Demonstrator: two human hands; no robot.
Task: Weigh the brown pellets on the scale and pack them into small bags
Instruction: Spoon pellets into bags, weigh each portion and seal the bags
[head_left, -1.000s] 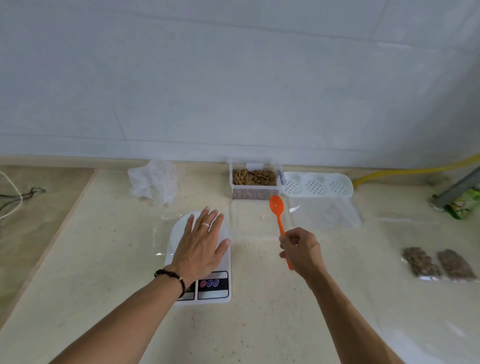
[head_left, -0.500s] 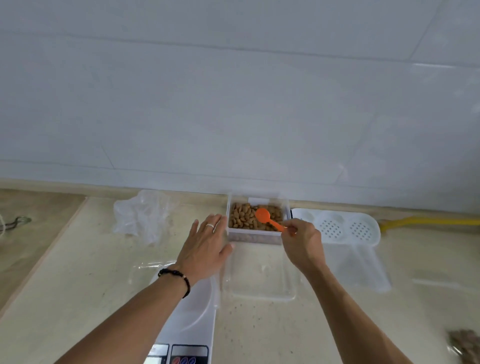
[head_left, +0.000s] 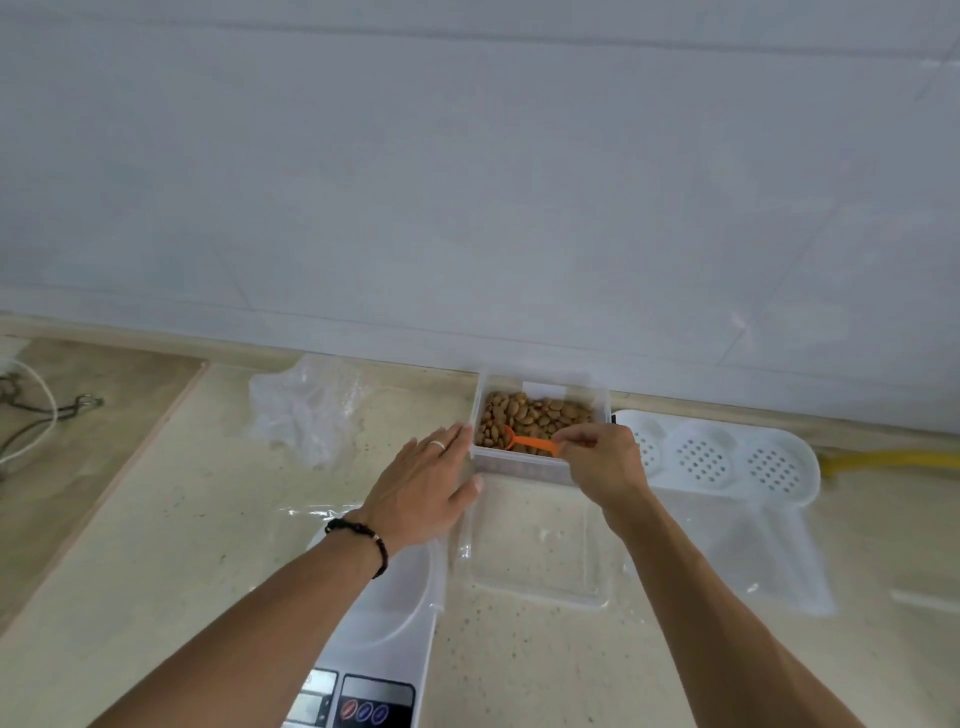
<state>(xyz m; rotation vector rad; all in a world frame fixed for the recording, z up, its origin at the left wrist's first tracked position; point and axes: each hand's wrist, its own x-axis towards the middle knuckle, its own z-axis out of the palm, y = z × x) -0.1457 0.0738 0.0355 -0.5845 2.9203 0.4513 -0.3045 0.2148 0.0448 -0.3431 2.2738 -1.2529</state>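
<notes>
A clear plastic box (head_left: 524, 462) against the wall holds brown pellets (head_left: 537, 413). My right hand (head_left: 602, 462) grips the handle of an orange spoon (head_left: 530, 443), whose bowl is dug into the pellets at the box's left side. My left hand (head_left: 426, 488) lies flat with spread fingers against the box's left wall, thumb at its near corner. The white scale (head_left: 384, 623) sits below my left forearm, its display panel at the bottom edge. A clear bag seems to lie on the scale's platform.
A clear lid (head_left: 535, 551) lies in front of the box. A white perforated tray (head_left: 727, 457) sits to the right, with a yellow hose (head_left: 893, 460) beyond. Crumpled clear bags (head_left: 306, 410) lie at the left. Cables (head_left: 31, 415) rest on the wooden surface far left.
My right hand carried the spoon from above the counter into the box and dipped its bowl into the pellets. My left hand left the scale and came against the box's side.
</notes>
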